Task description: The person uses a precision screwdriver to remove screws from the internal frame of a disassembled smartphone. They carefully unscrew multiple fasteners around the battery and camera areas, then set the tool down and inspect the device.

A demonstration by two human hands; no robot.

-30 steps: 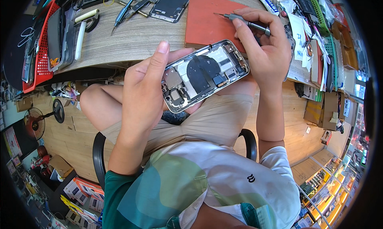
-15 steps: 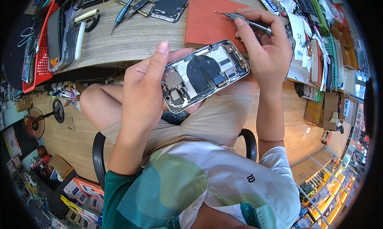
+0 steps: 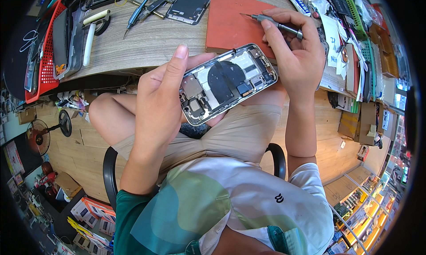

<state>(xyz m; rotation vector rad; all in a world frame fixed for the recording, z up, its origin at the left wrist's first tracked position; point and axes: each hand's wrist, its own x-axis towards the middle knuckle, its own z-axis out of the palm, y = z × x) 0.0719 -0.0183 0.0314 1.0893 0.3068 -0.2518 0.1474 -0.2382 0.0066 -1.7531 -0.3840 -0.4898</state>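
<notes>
My left hand [image 3: 162, 84] is closed around one end of an opened smartphone [image 3: 228, 84], its thumb along the near side. The phone lies tilted above my lap, with its inner boards, black round pad and camera block exposed. My right hand [image 3: 295, 44] pinches a grey precision screwdriver [image 3: 284, 27] between thumb and fingers. Its thin tip points left, over a red pad [image 3: 230, 21] on the desk. The phone's far edge is close to the near edge of that pad. The fingers of my left hand under the phone are mostly hidden.
A blue screwdriver [image 3: 136, 16], a removed phone screen [image 3: 190, 5] and a cream-handled roller [image 3: 90, 41] lie on the wooden desk [image 3: 115, 55]. A red basket [image 3: 48, 73] stands at the left. Papers [image 3: 330, 37] and a green basket [image 3: 353, 13] crowd the right.
The screwdriver tip has shifted very slightly over the red pad. The phone and my left hand look unmoved.
</notes>
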